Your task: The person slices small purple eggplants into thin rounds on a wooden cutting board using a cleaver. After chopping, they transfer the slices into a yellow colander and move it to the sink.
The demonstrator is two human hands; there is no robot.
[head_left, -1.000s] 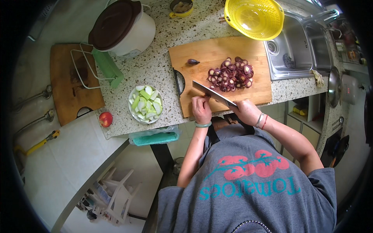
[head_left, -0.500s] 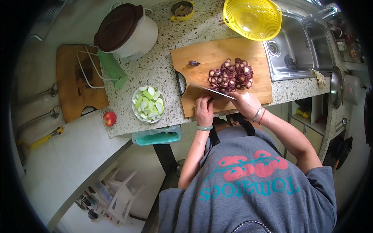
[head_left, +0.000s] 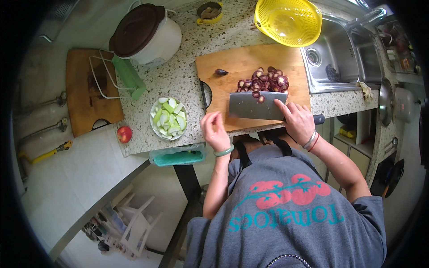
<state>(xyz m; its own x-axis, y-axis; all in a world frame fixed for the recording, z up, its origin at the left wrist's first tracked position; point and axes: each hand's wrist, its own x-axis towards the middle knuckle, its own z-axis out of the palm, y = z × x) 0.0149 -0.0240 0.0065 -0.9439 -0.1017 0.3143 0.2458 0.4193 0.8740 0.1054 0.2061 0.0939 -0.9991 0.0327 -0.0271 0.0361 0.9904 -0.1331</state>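
Note:
My right hand is wrapped round the dark handle of a cleaver, its index finger along the blade. The broad blade lies nearly flat over the near part of the wooden cutting board. Just beyond it is a heap of round purple slices with pale centres, a few of them on the blade's edge. My left hand is lifted off the board's near left corner, fingers pinched together; whatever they hold, if anything, is hidden. A small purple end piece lies apart on the board.
Left of the board stands a bowl of pale green chunks, with a red apple farther left. A lidded white cooker, a yellow colander and a steel sink line the back. A lined teal bin hangs below the counter edge.
The cleaver has turned from edge-on to broadside, nearer the slices. My left hand has left the board, moving left and toward me. My right hand has shifted slightly right.

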